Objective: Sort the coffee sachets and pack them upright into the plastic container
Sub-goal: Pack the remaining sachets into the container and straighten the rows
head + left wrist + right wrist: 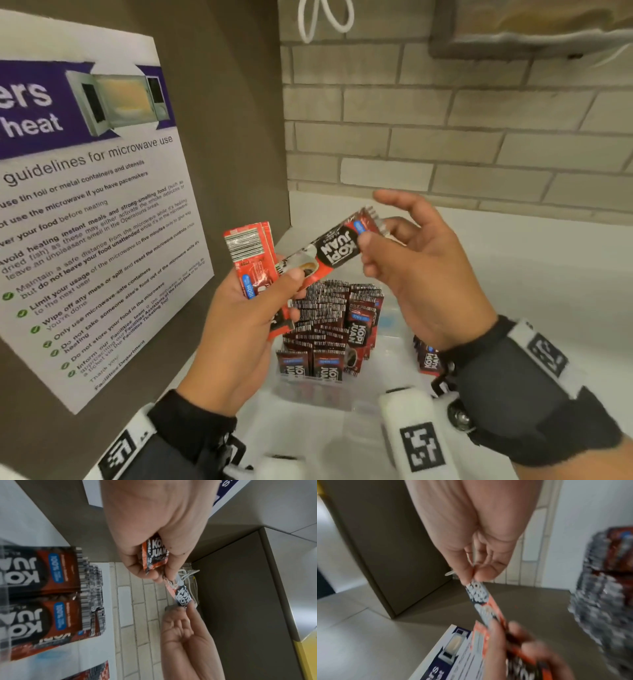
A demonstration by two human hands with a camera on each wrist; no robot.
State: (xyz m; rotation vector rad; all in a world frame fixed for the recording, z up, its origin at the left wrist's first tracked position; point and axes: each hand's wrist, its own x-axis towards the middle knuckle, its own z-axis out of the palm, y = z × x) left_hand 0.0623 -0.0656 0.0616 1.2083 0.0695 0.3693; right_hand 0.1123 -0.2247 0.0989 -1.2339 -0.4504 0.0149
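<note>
1. Sachets are getting squared up in the air right now. The left hand (239,325) is gripping a small bunch of coffee sachets (251,255) between thumb and fingers, barcode side showing, while the right hand (407,270) is pinching one loose sachet (334,250) at its far end with thumb and forefinger, the other fingers fanned out.

2. That loose sachet is lying slanted, low end at 7 o'clock tucked under the left thumb, high end at 1 o'clock. So I'd say it's being added to the bunch, not dropped in yet.

3. Doing it well, I reckon: keep the right-hand pinch light and near the crimped edge so the packet isn't buckling, and turn it so it's facing the same way as the rest of the bunch.

4. The plastic container (308,394) is sitting on the counter (513,274) at 6 o'clock below both hands, already holding rows of upright sachets (325,318). It's looking pretty full, so the bunch probably wants sliding into a gap edge-first.

5. A few more sachets (426,359) are lying at 3 o'clock of the container, partly hidden by the right wrist.
</note>
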